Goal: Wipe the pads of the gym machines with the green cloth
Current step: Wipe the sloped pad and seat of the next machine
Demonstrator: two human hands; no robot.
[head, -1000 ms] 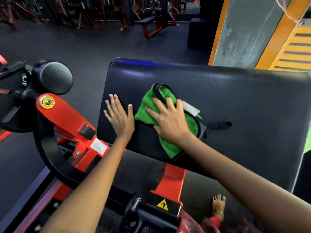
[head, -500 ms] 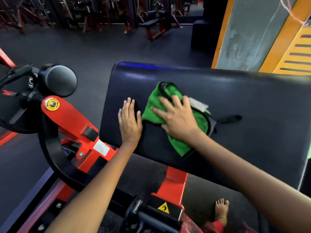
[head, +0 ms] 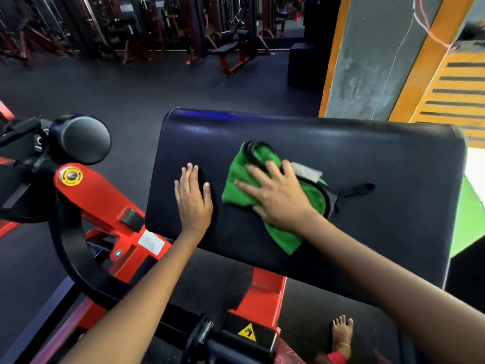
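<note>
A wide black machine pad (head: 380,164) slopes across the middle of the view. On it lies the green cloth (head: 237,179), black-edged with a white label, bunched under my right hand (head: 278,195). That hand presses flat on the cloth with fingers spread. Just left of the cloth, my left hand (head: 193,199) rests flat on the bare pad with its fingers together. Part of the cloth is hidden beneath my right palm.
A red machine arm (head: 105,203) with a black roller pad (head: 81,139) stands to the left. The red support post (head: 262,292) and a warning sticker (head: 248,332) sit below the pad. My bare foot (head: 341,334) is on the dark floor. An orange-edged pillar (head: 367,56) rises right.
My left hand slid right along the pad, closer to the cloth, and its fingers closed together. My right hand and the cloth shifted slightly right.
</note>
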